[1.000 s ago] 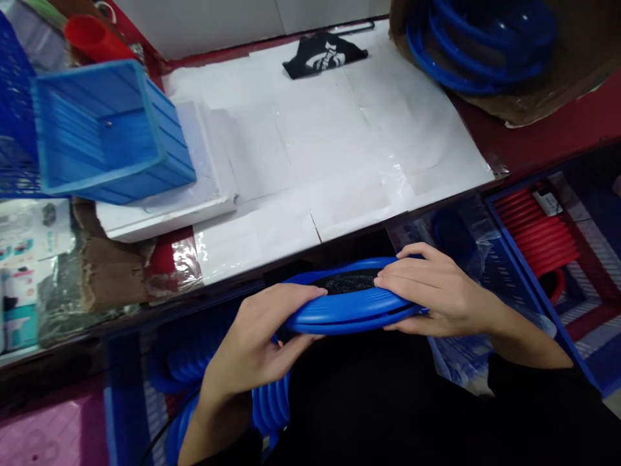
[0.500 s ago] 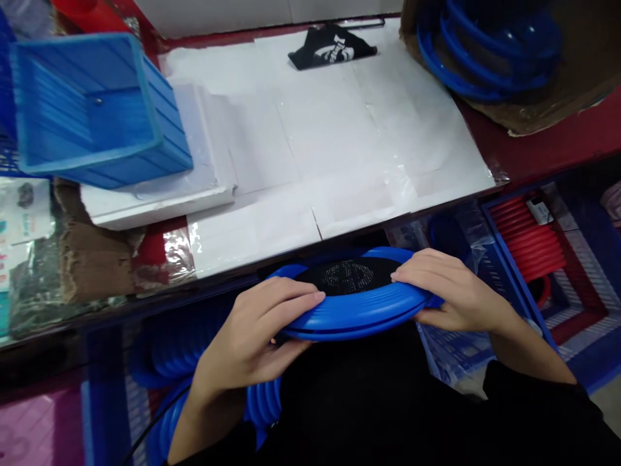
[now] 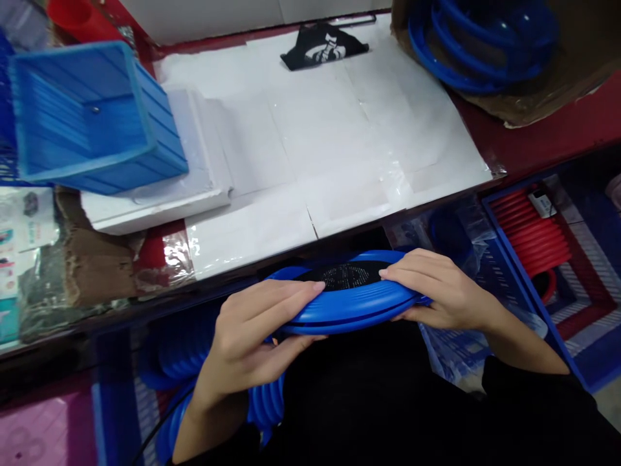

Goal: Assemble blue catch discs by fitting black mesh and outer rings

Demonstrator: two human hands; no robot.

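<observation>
White paper sheets point(image 3: 334, 142) cover the red table point(image 3: 548, 139); a blue crate point(image 3: 92, 116) sits at its left end. Below the near edge I hold a blue ribbed disc point(image 3: 349, 304) with a black mesh centre. My left hand point(image 3: 252, 336) grips its left rim, my right hand point(image 3: 441, 291) its right rim, fingers curled over the top.

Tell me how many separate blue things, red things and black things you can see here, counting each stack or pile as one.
Blue: 5 – ring held by left hand and right hand, square basket, boxed ring pile, ring stack by the lap, crate.
Red: 2 – ring stack, cup.
Black: 1 – printed cloth.
Total: 8.
</observation>
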